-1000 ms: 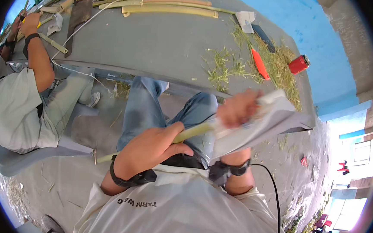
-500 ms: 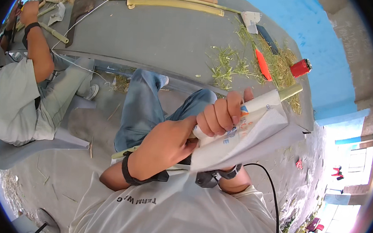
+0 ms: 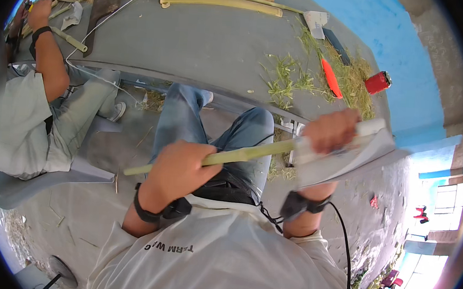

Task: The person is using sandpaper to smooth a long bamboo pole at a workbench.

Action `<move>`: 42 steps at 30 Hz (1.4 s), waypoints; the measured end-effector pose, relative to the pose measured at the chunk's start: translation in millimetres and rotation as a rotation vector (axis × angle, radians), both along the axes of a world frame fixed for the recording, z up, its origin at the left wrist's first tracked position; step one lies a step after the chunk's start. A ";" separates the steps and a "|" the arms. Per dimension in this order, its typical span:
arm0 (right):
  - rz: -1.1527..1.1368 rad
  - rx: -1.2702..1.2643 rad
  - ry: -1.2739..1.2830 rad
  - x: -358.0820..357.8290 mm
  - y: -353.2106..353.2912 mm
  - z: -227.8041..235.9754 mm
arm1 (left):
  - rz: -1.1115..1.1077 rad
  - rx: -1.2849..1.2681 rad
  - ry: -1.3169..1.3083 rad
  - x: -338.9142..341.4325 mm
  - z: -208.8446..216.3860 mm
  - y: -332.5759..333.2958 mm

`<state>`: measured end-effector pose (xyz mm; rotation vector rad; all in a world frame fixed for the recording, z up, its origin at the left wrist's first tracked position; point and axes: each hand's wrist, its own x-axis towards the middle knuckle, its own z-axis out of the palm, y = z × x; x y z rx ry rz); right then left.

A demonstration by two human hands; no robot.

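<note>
My left hand [image 3: 178, 170] is wrapped round a slim green bamboo stick [image 3: 249, 153], which crosses slantwise in front of my lap. One end of the stick shows to the left of that hand. The other end runs into a printed white paper sheet [image 3: 357, 156] with a greyish inner side, folded round it. My right hand [image 3: 332, 131], somewhat blurred, is closed over the sheet and the stick inside. The stick's right end is hidden by the sheet.
A grey table [image 3: 212, 41] ahead bears bamboo pieces [image 3: 220, 4], green shavings [image 3: 287, 81], a red pointed object [image 3: 330, 79], a dark block [image 3: 336, 45] and a red can-like object [image 3: 377, 83]. At left, a co-worker [image 3: 24, 114] sits on a grey plastic chair [image 3: 51, 183].
My hands have moved apart. The left went left with the stick, uncovering a long stretch of it. My right hand went right with the sheet, and the stick's right end no longer sticks out.
</note>
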<state>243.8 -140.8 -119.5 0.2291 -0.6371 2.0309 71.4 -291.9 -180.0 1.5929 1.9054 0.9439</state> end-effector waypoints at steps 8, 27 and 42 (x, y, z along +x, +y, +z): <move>0.295 0.208 -0.119 -20.7 -20.1 -19.8 | -0.146 0.062 -0.090 15.9 8.0 9.0; 0.356 -0.006 0.074 -11.1 1.8 -16.5 | -0.155 -0.113 -0.137 5.3 9.8 -1.9; 0.294 0.123 -0.080 -10.7 -11.2 -15.3 | -0.224 -0.110 -0.242 1.0 18.7 4.6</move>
